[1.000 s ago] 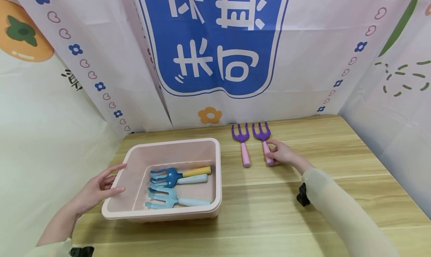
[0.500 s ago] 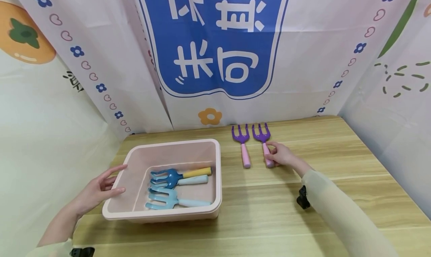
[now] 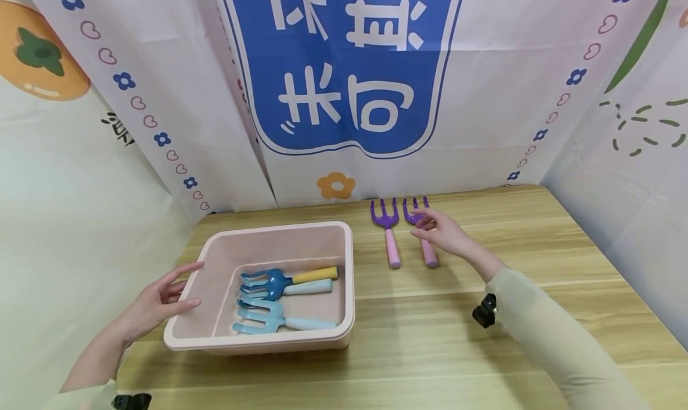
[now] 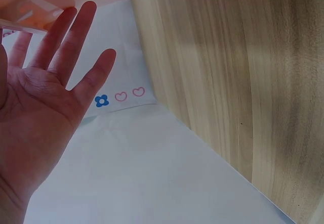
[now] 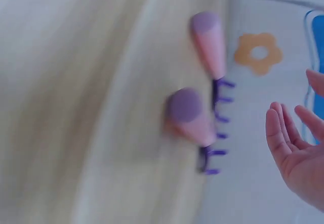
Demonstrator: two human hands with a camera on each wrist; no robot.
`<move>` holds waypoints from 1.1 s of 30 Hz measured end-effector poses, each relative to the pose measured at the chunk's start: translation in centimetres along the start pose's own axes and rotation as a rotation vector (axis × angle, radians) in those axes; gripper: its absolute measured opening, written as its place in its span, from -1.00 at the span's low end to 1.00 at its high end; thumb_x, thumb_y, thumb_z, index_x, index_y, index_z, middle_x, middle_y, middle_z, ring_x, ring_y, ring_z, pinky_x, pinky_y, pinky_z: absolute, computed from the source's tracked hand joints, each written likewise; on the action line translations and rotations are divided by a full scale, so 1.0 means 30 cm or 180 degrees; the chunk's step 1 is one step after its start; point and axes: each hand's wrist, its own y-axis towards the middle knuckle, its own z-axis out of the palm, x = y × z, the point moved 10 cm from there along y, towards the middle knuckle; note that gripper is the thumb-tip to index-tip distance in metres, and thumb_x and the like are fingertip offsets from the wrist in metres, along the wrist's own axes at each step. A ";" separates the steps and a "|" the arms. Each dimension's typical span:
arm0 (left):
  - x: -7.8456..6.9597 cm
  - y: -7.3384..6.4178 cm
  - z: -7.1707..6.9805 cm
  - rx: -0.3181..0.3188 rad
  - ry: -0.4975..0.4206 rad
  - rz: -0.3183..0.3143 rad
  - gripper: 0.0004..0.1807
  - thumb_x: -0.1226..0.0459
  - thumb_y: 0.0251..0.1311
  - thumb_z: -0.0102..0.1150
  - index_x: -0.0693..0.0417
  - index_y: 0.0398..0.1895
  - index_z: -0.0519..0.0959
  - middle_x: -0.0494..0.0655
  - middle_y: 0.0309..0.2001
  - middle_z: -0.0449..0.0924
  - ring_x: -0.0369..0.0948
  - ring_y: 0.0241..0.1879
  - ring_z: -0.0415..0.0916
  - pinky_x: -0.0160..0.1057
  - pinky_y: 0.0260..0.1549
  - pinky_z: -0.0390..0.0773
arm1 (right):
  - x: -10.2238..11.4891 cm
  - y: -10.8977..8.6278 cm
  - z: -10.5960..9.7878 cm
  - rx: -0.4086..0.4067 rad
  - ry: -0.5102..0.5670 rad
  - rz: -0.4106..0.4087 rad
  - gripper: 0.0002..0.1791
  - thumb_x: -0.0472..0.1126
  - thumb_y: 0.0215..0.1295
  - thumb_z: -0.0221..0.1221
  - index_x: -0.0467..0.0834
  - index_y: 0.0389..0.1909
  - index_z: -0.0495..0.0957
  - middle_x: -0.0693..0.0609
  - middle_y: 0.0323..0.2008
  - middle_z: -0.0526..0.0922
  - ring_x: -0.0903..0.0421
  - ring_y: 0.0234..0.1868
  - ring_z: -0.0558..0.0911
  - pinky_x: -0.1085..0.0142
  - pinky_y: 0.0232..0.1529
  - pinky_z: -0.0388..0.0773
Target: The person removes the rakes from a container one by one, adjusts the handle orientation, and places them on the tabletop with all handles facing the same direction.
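The wood-grain counter (image 3: pixel 408 362), pale with lengthwise banding, stands against white printed sheets (image 3: pixel 494 105) at the back and both sides; the rear sheet bears a blue panel (image 3: pixel 335 52) with white characters and, below it, an orange flower (image 3: pixel 325 186). Two hand forks lie side by side near the rear edge, apart: the left fork (image 3: pixel 392 243) and the right fork (image 3: pixel 428 255), each with purple tines and a tapering pink handle with a purple end. The right hand (image 3: pixel 443 234) is above the right fork, fingers loosely bent, gripping nothing. The left hand (image 3: pixel 153 305), fingers spread, is at the left side of a pale pink bin (image 3: pixel 258 342) holding overlapping blue forks (image 3: pixel 275 283), with one yellow handle and two pale blue handles visible.
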 end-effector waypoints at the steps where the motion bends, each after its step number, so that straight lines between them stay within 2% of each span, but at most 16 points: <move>1: 0.001 0.000 0.000 0.0003 -0.0008 -0.0002 -0.26 0.46 0.26 0.19 0.05 0.47 0.15 0.57 0.11 0.39 -0.36 -0.11 0.57 -0.20 -0.32 0.65 | 0.031 0.002 0.001 0.0038 0.0021 -0.0064 -0.38 -0.20 0.31 0.24 -0.33 0.33 0.31 -0.27 -0.05 0.57 -0.19 -0.02 0.56 0.02 0.01 0.53; 7: 0.007 -0.001 -0.003 -0.0015 -0.0023 -0.0027 -0.25 0.46 0.26 0.19 0.06 0.48 0.14 0.60 0.13 0.35 -0.37 -0.11 0.57 -0.20 -0.31 0.65 | 0.215 0.025 0.024 0.0341 0.0145 -0.0426 -0.38 -0.19 0.30 0.26 -0.25 0.34 0.33 -0.21 0.01 0.57 -0.11 0.02 0.56 0.00 0.09 0.46; 11: 0.005 -0.001 -0.002 -0.0017 -0.0017 -0.0019 -0.25 0.46 0.26 0.19 0.06 0.48 0.14 0.61 0.13 0.33 -0.37 -0.11 0.57 -0.21 -0.31 0.65 | 0.320 0.046 0.059 0.0666 0.0304 -0.0657 -0.36 -0.22 0.30 0.26 -0.21 0.37 0.30 -0.17 0.04 0.56 -0.08 0.05 0.54 0.04 0.09 0.47; 14: 0.006 -0.001 -0.002 -0.0018 -0.0022 -0.0034 -0.25 0.45 0.26 0.20 0.05 0.48 0.14 0.62 0.14 0.33 -0.37 -0.11 0.57 -0.20 -0.32 0.65 | 0.383 0.057 0.092 0.0938 0.0442 -0.0732 -0.32 -0.25 0.30 0.26 -0.20 0.40 0.25 -0.18 0.09 0.53 -0.10 0.11 0.52 0.06 0.11 0.48; 19: 0.007 -0.002 -0.005 -0.0028 -0.0013 -0.0068 -0.25 0.44 0.26 0.20 0.04 0.48 0.13 0.62 0.16 0.31 -0.38 -0.11 0.56 -0.20 -0.32 0.65 | 0.460 0.080 0.153 0.1320 0.0396 -0.0775 -0.22 -0.23 0.25 0.30 -0.15 0.45 0.18 -0.18 0.17 0.46 -0.12 0.19 0.47 0.08 0.14 0.45; 26: 0.006 0.000 -0.004 -0.0023 -0.0029 -0.0078 -0.24 0.44 0.26 0.20 0.06 0.48 0.13 0.62 0.16 0.30 -0.39 -0.11 0.56 -0.21 -0.31 0.65 | 0.569 0.118 0.246 0.1697 0.0199 -0.0967 -0.14 -0.18 0.20 0.35 -0.10 0.47 0.14 -0.13 0.24 0.42 -0.03 0.23 0.44 0.05 0.17 0.44; 33: 0.006 -0.001 -0.001 -0.0003 -0.0057 -0.0055 -0.25 0.45 0.26 0.19 0.03 0.48 0.14 0.61 0.14 0.33 -0.36 -0.12 0.58 -0.18 -0.32 0.65 | 0.651 0.137 0.383 0.2116 0.0069 -0.1066 -0.13 -0.18 0.18 0.37 -0.14 0.46 0.14 -0.22 0.28 0.38 -0.15 0.26 0.40 0.02 0.22 0.37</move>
